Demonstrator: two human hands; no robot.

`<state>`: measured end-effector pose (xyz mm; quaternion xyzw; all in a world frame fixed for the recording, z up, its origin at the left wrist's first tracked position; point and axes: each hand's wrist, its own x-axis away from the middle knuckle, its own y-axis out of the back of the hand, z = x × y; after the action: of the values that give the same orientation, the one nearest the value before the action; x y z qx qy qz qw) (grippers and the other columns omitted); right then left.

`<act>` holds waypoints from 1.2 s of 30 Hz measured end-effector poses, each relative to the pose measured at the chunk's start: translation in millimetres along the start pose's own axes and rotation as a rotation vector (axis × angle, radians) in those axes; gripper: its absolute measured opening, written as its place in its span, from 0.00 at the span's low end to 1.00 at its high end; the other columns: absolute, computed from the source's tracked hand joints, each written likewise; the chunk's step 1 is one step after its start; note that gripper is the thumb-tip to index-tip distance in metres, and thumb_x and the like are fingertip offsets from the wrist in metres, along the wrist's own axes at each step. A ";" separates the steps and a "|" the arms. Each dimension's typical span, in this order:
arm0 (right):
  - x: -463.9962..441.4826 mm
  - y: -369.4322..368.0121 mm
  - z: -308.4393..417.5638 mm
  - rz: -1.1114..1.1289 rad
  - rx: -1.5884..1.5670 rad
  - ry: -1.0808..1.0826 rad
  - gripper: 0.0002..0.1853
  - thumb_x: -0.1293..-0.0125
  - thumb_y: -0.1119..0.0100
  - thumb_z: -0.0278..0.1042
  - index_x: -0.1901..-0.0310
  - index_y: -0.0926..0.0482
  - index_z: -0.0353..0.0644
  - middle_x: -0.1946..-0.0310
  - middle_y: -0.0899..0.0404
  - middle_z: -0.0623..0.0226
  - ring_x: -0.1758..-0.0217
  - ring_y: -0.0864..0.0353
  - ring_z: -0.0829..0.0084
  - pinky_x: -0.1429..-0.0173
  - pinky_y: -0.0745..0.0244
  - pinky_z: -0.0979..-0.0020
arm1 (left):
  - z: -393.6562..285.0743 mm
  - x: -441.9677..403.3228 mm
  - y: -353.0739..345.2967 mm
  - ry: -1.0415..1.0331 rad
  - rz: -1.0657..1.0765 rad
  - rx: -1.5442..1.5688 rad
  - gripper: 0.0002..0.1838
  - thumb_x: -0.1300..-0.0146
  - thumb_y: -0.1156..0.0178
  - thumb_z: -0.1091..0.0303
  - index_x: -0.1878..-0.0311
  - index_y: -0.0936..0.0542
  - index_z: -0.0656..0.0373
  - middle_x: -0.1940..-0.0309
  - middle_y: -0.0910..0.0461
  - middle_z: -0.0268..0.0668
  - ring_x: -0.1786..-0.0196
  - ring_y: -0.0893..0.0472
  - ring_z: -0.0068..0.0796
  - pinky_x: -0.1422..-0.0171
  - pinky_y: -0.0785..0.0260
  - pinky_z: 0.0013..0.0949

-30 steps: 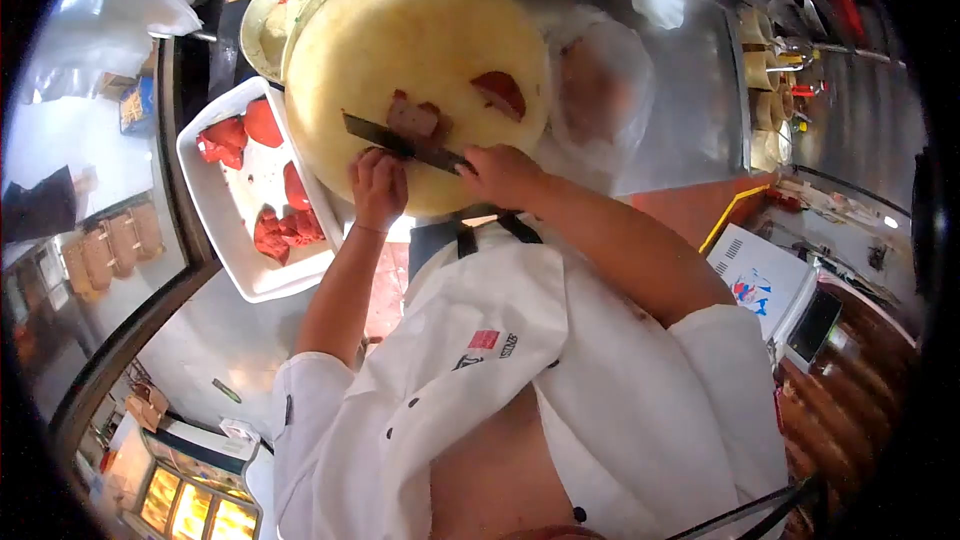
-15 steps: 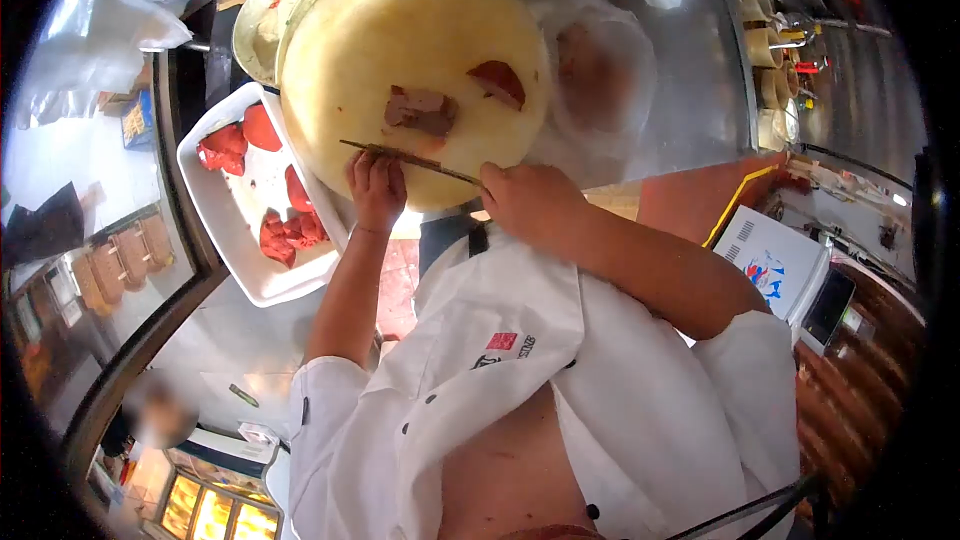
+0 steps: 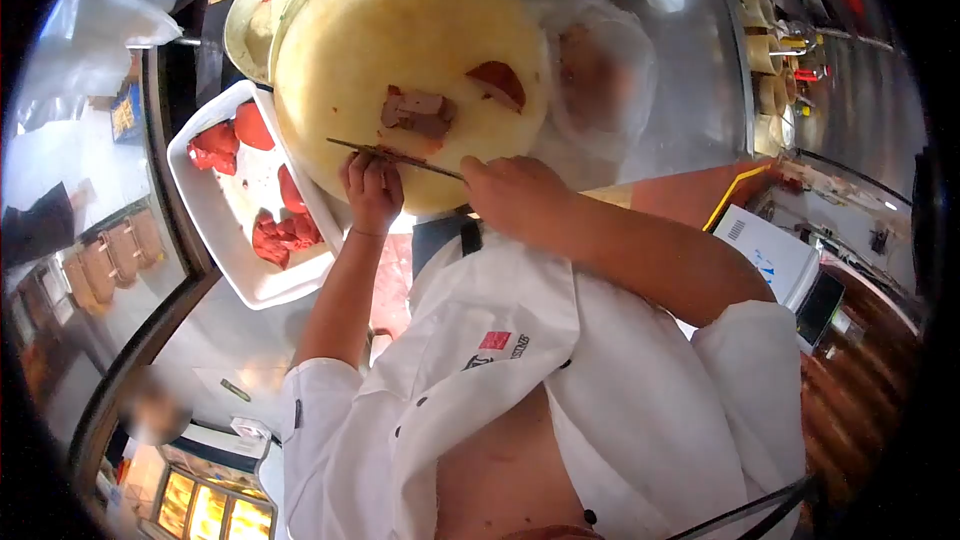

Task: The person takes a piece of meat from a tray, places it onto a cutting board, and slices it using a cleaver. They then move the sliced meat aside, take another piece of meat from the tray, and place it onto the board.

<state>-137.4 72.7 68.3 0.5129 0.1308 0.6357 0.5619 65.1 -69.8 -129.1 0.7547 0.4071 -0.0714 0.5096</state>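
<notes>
My right hand grips the handle end of a knife. The narrow blade lies across the near part of a round, yellowish chopping board, its tip pointing left. Just below the blade, the fingers of my left hand are curled and pressed down; whatever they hold is hidden by the fingers and blade. Beyond the knife sits a small pile of brownish-pink meat slices. Farther right on the board rests a darker, wedge-shaped piece of meat.
Left of the board, a white tub holds several dark red pieces of raw meat. A pale round container stands at upper left. To the right is a clear plastic bag with blurred brownish contents, on a metal counter.
My right hand and the knife have shifted slightly left. The slice pile looks a little larger on its near side. My left hand stays curled by the blade; the whole view has tilted slightly.
</notes>
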 end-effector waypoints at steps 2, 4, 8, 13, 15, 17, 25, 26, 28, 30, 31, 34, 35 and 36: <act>-9.3 -10.4 -2.7 0.019 0.014 0.003 0.09 0.25 0.47 0.37 0.57 0.28 0.38 0.70 0.15 0.48 0.65 0.13 0.44 0.59 0.17 0.48 | 1.8 2.3 -0.2 0.000 0.019 -0.006 0.09 0.37 0.37 0.73 0.53 0.20 0.59 0.48 0.21 0.47 0.43 0.24 0.55 0.36 0.31 0.52; -15.9 -14.8 -3.1 0.000 0.014 0.044 0.10 0.25 0.47 0.37 0.57 0.28 0.38 0.70 0.15 0.47 0.66 0.13 0.44 0.60 0.17 0.48 | 0.0 -0.8 2.3 -0.002 0.038 -0.014 0.09 0.37 0.37 0.73 0.53 0.20 0.59 0.48 0.21 0.47 0.43 0.24 0.55 0.37 0.31 0.52; -29.2 -24.4 -2.8 -0.073 0.051 0.104 0.11 0.27 0.46 0.38 0.58 0.26 0.37 0.72 0.15 0.47 0.70 0.13 0.45 0.64 0.17 0.48 | -4.7 -3.9 2.5 -0.017 -0.007 0.004 0.09 0.39 0.36 0.74 0.54 0.20 0.58 0.49 0.21 0.46 0.43 0.24 0.55 0.38 0.31 0.51; -49.4 -61.1 -19.7 -0.165 -0.034 0.054 0.12 0.28 0.44 0.40 0.59 0.23 0.38 0.72 0.15 0.48 0.69 0.14 0.46 0.63 0.17 0.48 | -10.6 -5.8 5.5 0.012 -0.008 0.028 0.10 0.39 0.35 0.75 0.55 0.21 0.57 0.50 0.21 0.46 0.44 0.24 0.55 0.38 0.31 0.51; -49.2 -67.0 -25.3 -0.243 -0.017 0.062 0.13 0.28 0.44 0.42 0.59 0.22 0.39 0.71 0.15 0.48 0.68 0.14 0.46 0.62 0.17 0.48 | -13.6 -11.2 5.8 0.019 -0.025 0.007 0.10 0.39 0.35 0.75 0.54 0.20 0.57 0.50 0.21 0.46 0.44 0.24 0.54 0.39 0.31 0.51; -48.1 -63.6 -28.5 -0.226 -0.117 0.055 0.13 0.29 0.44 0.44 0.60 0.21 0.40 0.69 0.15 0.47 0.65 0.14 0.44 0.58 0.18 0.47 | -12.1 -10.5 5.8 -0.003 -0.028 0.003 0.10 0.39 0.34 0.75 0.54 0.20 0.57 0.49 0.21 0.46 0.44 0.23 0.54 0.39 0.31 0.51; -16.9 -19.0 -35.7 -0.232 -0.118 -0.008 0.13 0.27 0.45 0.43 0.61 0.22 0.41 0.67 0.15 0.47 0.63 0.15 0.43 0.57 0.20 0.45 | -18.5 -14.1 20.5 -0.019 0.023 -0.024 0.11 0.38 0.35 0.77 0.52 0.19 0.55 0.47 0.20 0.44 0.43 0.23 0.51 0.37 0.29 0.49; -13.6 -14.8 -34.7 -0.220 -0.109 -0.006 0.13 0.27 0.46 0.42 0.61 0.22 0.40 0.67 0.16 0.47 0.63 0.15 0.43 0.58 0.20 0.45 | -17.2 -11.4 18.0 0.016 -0.003 -0.008 0.10 0.38 0.35 0.78 0.53 0.18 0.55 0.47 0.20 0.43 0.43 0.23 0.51 0.37 0.29 0.49; -6.0 -12.9 -27.2 -0.202 -0.101 -0.001 0.13 0.27 0.45 0.42 0.61 0.23 0.40 0.68 0.16 0.48 0.64 0.15 0.43 0.58 0.20 0.46 | -15.7 -11.5 15.5 0.050 -0.022 0.014 0.10 0.38 0.35 0.78 0.54 0.17 0.55 0.47 0.20 0.43 0.42 0.23 0.50 0.36 0.29 0.48; 2.9 -13.3 -19.5 -0.179 -0.096 0.000 0.13 0.27 0.45 0.42 0.62 0.24 0.40 0.69 0.16 0.48 0.64 0.15 0.44 0.59 0.20 0.46 | -13.5 -11.6 14.7 -0.030 -0.050 -0.006 0.10 0.38 0.36 0.78 0.54 0.17 0.56 0.46 0.20 0.43 0.42 0.23 0.51 0.36 0.30 0.49; 6.6 -12.8 -16.4 -0.168 -0.069 0.024 0.13 0.26 0.45 0.42 0.61 0.24 0.41 0.70 0.16 0.50 0.66 0.15 0.44 0.60 0.20 0.46 | -13.7 -11.4 14.6 -0.030 -0.044 0.001 0.10 0.38 0.36 0.78 0.54 0.17 0.56 0.46 0.20 0.43 0.42 0.23 0.51 0.36 0.30 0.49; 14.8 -8.0 -6.4 -0.137 -0.010 0.025 0.12 0.26 0.45 0.42 0.60 0.26 0.42 0.72 0.15 0.52 0.67 0.15 0.45 0.61 0.20 0.46 | -12.8 -9.6 13.6 -0.006 -0.006 -0.052 0.12 0.37 0.35 0.76 0.51 0.20 0.58 0.47 0.21 0.46 0.43 0.24 0.54 0.36 0.30 0.51; 15.9 -7.1 -4.3 -0.119 0.023 0.008 0.11 0.26 0.45 0.42 0.59 0.26 0.42 0.72 0.15 0.52 0.68 0.14 0.45 0.62 0.20 0.46 | -10.6 -8.0 12.2 -0.005 -0.003 -0.048 0.12 0.37 0.35 0.76 0.51 0.20 0.58 0.47 0.21 0.46 0.43 0.24 0.54 0.36 0.30 0.51; 15.8 -7.2 -3.6 -0.117 0.023 0.005 0.11 0.26 0.45 0.42 0.59 0.26 0.42 0.72 0.15 0.52 0.68 0.14 0.45 0.62 0.20 0.46 | -7.7 -5.9 10.4 -0.013 -0.001 -0.059 0.11 0.37 0.35 0.76 0.51 0.20 0.59 0.48 0.21 0.47 0.43 0.24 0.55 0.36 0.30 0.52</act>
<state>-133.5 90.1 69.4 0.5093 0.1690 0.6014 0.5919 66.1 -68.1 -115.0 0.7387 0.4060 -0.0642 0.5343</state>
